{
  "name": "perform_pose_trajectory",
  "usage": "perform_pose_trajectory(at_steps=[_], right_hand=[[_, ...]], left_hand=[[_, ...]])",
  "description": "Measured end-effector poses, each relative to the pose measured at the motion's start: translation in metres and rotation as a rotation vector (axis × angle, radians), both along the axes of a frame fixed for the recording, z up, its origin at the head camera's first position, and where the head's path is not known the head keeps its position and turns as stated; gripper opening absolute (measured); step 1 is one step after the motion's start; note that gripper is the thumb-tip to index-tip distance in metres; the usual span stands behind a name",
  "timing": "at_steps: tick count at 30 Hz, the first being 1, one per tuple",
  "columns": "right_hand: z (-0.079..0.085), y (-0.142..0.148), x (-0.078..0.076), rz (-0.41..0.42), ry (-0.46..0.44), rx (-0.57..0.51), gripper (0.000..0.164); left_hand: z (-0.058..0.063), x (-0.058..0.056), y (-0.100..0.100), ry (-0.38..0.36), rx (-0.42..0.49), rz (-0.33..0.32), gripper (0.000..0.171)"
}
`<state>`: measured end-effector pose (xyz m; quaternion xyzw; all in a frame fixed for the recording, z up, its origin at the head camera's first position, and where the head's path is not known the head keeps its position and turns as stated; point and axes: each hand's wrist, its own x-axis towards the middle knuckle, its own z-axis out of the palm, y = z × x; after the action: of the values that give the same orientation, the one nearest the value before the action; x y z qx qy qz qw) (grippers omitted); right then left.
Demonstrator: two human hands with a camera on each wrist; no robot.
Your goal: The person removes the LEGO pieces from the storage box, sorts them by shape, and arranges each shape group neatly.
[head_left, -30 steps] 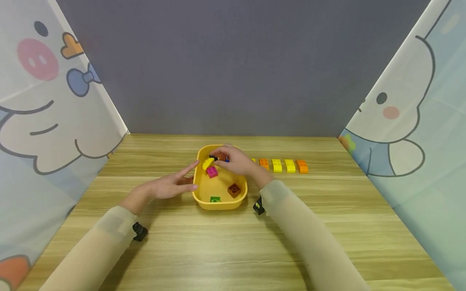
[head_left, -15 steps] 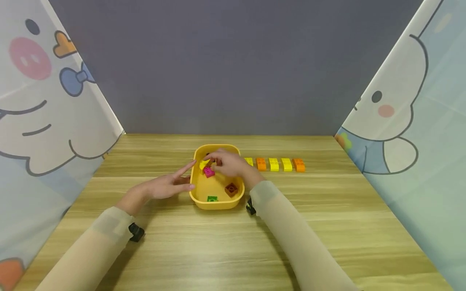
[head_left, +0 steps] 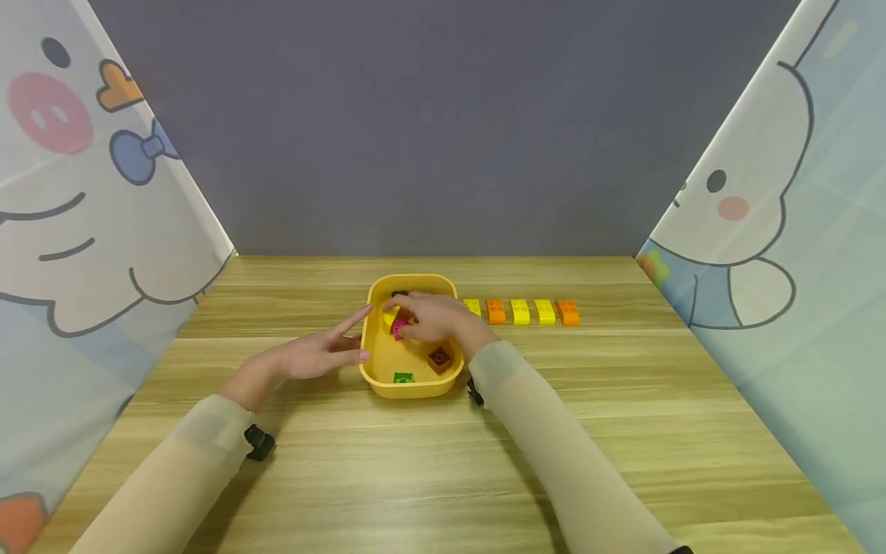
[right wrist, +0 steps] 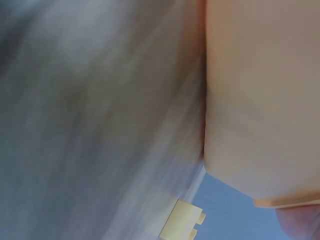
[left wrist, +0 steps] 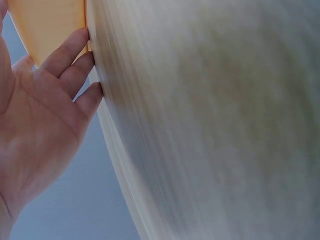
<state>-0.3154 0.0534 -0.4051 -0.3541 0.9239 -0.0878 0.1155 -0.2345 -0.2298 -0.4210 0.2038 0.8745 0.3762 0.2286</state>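
Note:
A yellow plastic bin (head_left: 413, 391) holds several toy building bricks. My left hand (head_left: 311, 355) rests its spread fingertips on the bin's left side; in the left wrist view several fingers of that left hand (left wrist: 47, 105) lie against the wall. My right hand (head_left: 436, 317) reaches inside over the far half, fingers bent down, with the thumb at a pink brick (head_left: 398, 329). Whether it pinches that brick is hidden. Beside the fingers lie a yellow brick (head_left: 389, 318) and partly covered dark pieces. Nearer me are a brown brick (head_left: 439, 359) and a green brick (head_left: 404, 378).
Right of the bin, a row of yellow and orange bricks (head_left: 521, 312) runs along the wooden table (head_left: 388, 477). One yellow brick (right wrist: 181, 220) shows in the right wrist view. A grey panel (head_left: 436, 131) stands behind, with printed cloths (head_left: 754, 231) at the sides.
My right hand has moved lower and nearer within the bin, from the far-end pieces to the pink brick, which now sits at a different angle. The left hand keeps its place on the bin.

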Motion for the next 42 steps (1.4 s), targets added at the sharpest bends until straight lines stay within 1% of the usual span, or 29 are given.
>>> perform_pose_trajectory(at_steps=[7,14,20,23,36,40,42], right_hand=[[0.0008,0.0022,0.0011,-0.026,-0.047,-0.06,0.042],[-0.0001,0.0029,0.0024,-0.044,-0.086,-0.096,0.032],[-0.002,0.004,0.0012,-0.047,-0.103,-0.124,0.027],[-0.0022,0.0047,0.0004,-0.051,-0.116,-0.156,0.025],[-0.0025,0.0075,-0.0036,-0.089,-0.168,-0.384,0.028],[-0.0016,0.0093,-0.0035,-0.086,-0.159,-0.426,0.035],[-0.001,0.0101,-0.0033,-0.08,-0.153,-0.429,0.044]], left_hand=[[0.0006,0.0004,0.001,-0.004,-0.009,0.003,0.093],[-0.0003,0.0007,0.0009,-0.004,-0.012,-0.002,0.093],[-0.0004,0.0007,0.0005,-0.005,-0.01,0.001,0.093],[-0.0001,0.0009,0.0006,0.0,-0.015,0.005,0.093],[0.0015,0.0016,0.0019,-0.001,0.015,0.007,0.092],[0.0021,0.0025,0.0024,-0.01,0.001,0.01,0.092],[0.0024,0.0024,0.0024,-0.01,-0.009,0.012,0.092]])
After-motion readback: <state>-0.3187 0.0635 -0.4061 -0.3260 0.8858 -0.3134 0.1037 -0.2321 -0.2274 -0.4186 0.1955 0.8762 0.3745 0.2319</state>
